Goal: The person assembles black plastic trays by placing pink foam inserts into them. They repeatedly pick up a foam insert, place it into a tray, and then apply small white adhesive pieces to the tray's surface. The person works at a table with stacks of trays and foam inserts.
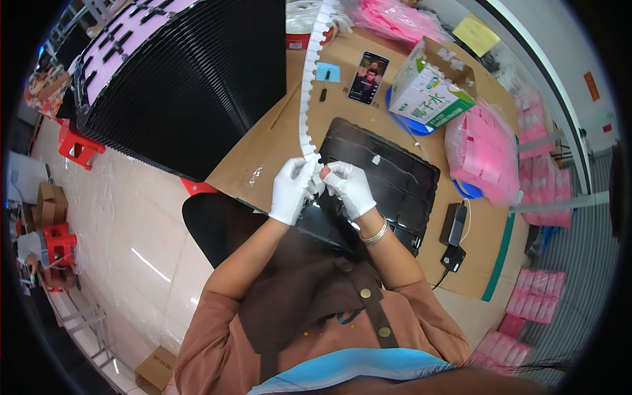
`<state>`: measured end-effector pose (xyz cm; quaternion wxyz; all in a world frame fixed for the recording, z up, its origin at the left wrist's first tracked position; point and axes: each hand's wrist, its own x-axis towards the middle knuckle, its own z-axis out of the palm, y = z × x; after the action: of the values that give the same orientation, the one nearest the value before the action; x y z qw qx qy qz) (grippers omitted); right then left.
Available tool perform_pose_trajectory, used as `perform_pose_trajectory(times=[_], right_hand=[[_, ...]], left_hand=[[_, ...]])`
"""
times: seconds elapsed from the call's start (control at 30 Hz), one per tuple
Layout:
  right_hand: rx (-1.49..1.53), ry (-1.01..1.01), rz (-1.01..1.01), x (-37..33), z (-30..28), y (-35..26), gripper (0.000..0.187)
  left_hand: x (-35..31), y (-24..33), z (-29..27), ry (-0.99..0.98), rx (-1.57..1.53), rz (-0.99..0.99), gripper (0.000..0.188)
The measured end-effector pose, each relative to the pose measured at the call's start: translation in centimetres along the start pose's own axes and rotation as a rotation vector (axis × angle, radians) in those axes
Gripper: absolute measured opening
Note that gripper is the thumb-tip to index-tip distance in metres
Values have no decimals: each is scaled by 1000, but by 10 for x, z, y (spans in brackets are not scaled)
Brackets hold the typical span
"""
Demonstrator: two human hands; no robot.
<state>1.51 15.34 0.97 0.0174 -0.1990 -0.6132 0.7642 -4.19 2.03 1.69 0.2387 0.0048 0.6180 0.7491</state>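
White-gloved left hand (293,189) and right hand (352,188) pinch the near end of the strip (305,105). Tray (398,187): three o'clock. The strip runs to twelve; probably light and bendy, best held by its edges. Phone (368,78): one o'clock.

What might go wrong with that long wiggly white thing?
The white strip might bend or snag, because it reaches far past the left hand. It could also swing and bump the phone lying nearby. The right hand seems to have a bare fingertip, which might get scraped.
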Motion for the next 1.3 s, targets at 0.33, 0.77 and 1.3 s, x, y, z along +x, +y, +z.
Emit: perform_pose_trajectory(times=[0.33,0.77,1.3], right_hand=[[-608,433,-855,-27,-35,-7,7],[-1444,480,-171,60,-216,28,18],[-70,150,-153,-17,-47,-5,10]], left_hand=[[29,4,32,-35,-28,-129,20],[23,7,22,-32,2,-62,26],[19,14,45,-157,102,-35,23]])
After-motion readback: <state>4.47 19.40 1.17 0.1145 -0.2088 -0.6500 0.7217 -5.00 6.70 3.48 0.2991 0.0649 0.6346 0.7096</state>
